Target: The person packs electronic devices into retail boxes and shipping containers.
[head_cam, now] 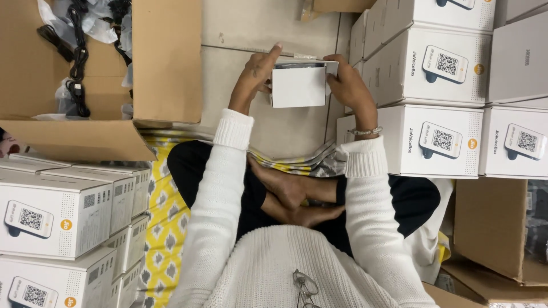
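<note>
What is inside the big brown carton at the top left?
Inside the brown carton lie black cables, some in clear plastic bags. The carton's flaps and the picture edge hide its bottom and the rest of its contents.

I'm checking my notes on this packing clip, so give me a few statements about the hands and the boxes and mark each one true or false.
1. Both hands hold one small white box. True: the left hand grips its left side, the right hand its right.
2. The open cardboard carton at upper left holds black cables. True.
3. The right wrist is bare. False: it wears a bracelet.
4. The white boxes stand only on the right. False: stacks stand on the right and others on the left.
5. The person wears a black sweater. False: the sweater is white knit.
</note>
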